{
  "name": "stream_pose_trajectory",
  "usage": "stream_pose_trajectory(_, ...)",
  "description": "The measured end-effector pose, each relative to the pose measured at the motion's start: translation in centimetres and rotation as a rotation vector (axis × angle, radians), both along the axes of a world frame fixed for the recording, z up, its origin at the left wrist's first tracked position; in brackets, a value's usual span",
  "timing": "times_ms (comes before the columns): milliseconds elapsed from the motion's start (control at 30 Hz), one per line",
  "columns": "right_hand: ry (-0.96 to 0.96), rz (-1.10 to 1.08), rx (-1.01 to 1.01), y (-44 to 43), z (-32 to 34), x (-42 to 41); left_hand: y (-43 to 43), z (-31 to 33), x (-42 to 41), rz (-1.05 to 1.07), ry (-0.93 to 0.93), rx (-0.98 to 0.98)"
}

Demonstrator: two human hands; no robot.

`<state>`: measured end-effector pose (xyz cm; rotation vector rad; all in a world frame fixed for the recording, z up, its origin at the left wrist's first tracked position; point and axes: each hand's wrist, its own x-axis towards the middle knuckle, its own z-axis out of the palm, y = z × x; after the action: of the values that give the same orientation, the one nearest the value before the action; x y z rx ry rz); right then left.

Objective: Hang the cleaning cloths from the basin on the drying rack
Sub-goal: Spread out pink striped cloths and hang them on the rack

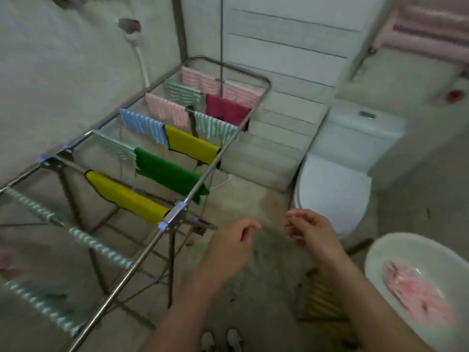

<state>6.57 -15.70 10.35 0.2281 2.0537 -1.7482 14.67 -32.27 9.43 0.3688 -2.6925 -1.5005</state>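
Head view | pink cloth (421, 293) seen lying in basin (380, 247), lower right | drying rack (203, 181) hung with many cloths | left hand (233, 240) and right hand (312, 232) loosely curled, nothing held | step judged: fetching next cloth; reach into basin called for.

— What place are we seeing?
— A home bathroom: a white ceramic toilet (337, 179) is standing by the panelled wall, and a grey shower head (129, 25) is hanging on a white hose.

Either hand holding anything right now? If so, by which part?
Nothing held. Left hand and right hand are loosely curled and empty; a pink cloth lies in the basin.
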Motion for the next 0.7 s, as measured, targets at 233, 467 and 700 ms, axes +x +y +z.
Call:
stream_pose_trajectory(233,-0.07,-0.402,0.17,12.8,-3.6,1.5,9.9,-3.4,-5.2,-0.577,-0.033,-0.214)
stream_pose_trajectory(467,-0.316,-0.558,0.208,23.3,-7.9,2.8,21.1,-7.4,-8.9,-0.943,-0.006,-0.438)
stream_pose_trajectory(700,-0.366,-0.48,0.401,30.8,-14.7,1.4,31.9,-11.2,-12.1,-1.15,-0.133,-0.573)
